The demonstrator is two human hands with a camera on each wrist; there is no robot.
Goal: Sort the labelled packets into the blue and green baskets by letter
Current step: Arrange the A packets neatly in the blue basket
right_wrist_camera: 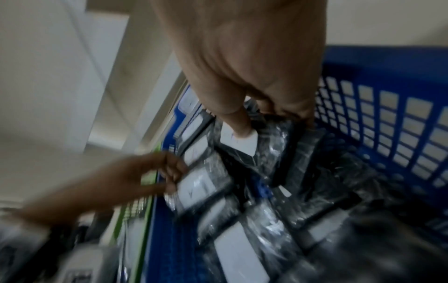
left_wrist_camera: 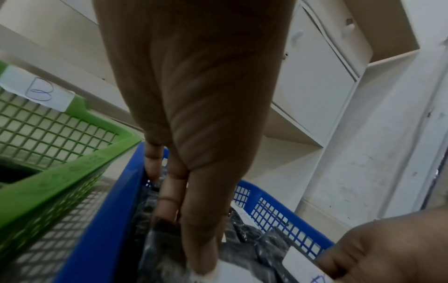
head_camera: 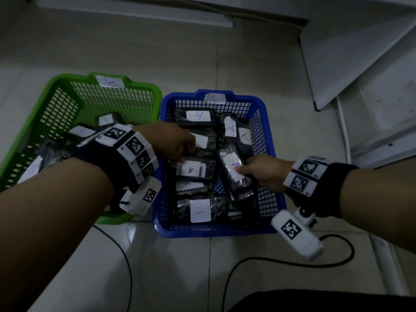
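Pale tiled floor, dim light; two mesh baskets side by side, cupboards behind. Packet in shiny black wrap with a white paper label marked A lies tilted atop the pile inside the blue basket, right of centre. Right hand pinches it at the near end, thumb on the label, fingers curled under. Wrap looks thin and crinkly, likely slippery; contents seem light, fairly stiff. Best hold judged across the short end or edges, off the label, which may peel. Left hand works a neighbouring packet; whether its grip is clamped or only touching I cannot tell. Green basket, tagged B, sits left, holding more packets
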